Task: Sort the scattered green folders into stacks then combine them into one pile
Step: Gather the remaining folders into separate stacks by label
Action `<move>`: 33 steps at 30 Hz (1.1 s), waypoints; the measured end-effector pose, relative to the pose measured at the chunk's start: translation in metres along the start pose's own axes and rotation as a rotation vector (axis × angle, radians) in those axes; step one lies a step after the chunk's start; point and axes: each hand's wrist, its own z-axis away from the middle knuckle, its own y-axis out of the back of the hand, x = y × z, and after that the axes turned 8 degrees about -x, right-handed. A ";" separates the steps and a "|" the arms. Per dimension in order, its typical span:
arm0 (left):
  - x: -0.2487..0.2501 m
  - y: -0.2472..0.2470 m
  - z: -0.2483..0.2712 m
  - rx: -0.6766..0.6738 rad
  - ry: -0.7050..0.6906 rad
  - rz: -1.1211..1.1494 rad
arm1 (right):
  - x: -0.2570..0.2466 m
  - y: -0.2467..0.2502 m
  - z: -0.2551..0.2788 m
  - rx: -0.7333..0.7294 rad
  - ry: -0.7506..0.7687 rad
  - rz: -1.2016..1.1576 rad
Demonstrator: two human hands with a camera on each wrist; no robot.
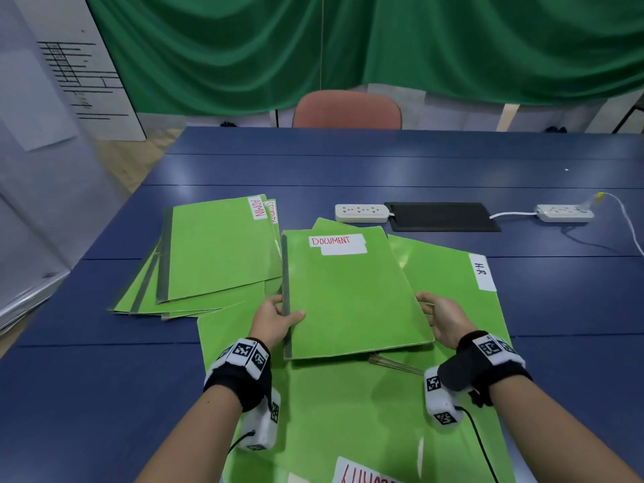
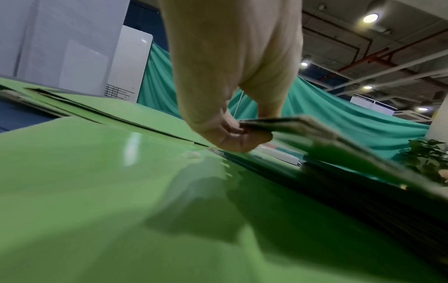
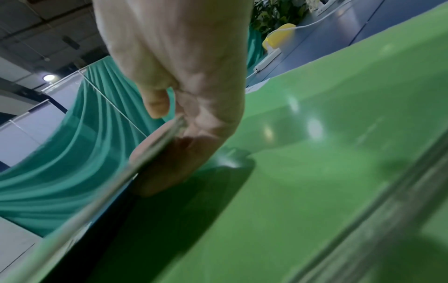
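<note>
The left hand is gripping the dark-spined left edge of the DOCUMENT folder, its thumb lying on the cover and its fingers curled underneath; in the left wrist view the left hand is pinching that spine edge. The right hand is gripping the folder's right edge at about 3 o'clock, and in the right wrist view its thumb is sitting above the edge while its fingers are wrapping below it. Between the two hands the DOCUMENT folder is sitting near the middle of the blue surface, raised a little at its near end above the folders beneath. Under it, toward 6 o'clock, a large green folder is lying flat, with a partly cropped red-lettered label at the bottom edge of the head view. Toward 3 o'clock the H-R folder is lying partly under the held one. Toward 10 o'clock a fanned stack of green folders is resting on the surface, topped by the ADMIN folder. Farther out, toward 1 o'clock, a white power strip is touching a black mat, and a second power strip is lying well apart to the right. At 12 o'clock a reddish chair is standing beyond the surface, before a green curtain.
</note>
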 end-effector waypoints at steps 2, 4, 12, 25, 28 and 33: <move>0.005 -0.003 0.001 -0.021 -0.039 0.015 | 0.000 -0.004 -0.001 0.004 0.007 0.075; 0.011 -0.006 0.002 -0.051 -0.090 0.042 | 0.002 -0.004 -0.004 0.012 0.016 0.177; 0.050 -0.042 -0.009 -0.125 -0.192 0.076 | -0.003 0.036 -0.008 0.258 0.213 0.163; 0.069 -0.135 -0.019 -0.318 -0.021 -0.214 | 0.043 0.124 -0.020 0.440 -0.128 0.453; 0.072 -0.141 -0.025 -0.310 0.054 -0.232 | 0.051 0.137 -0.044 0.409 -0.111 0.404; 0.072 -0.150 -0.028 -0.293 0.161 -0.198 | 0.073 0.159 -0.076 0.383 -0.118 0.276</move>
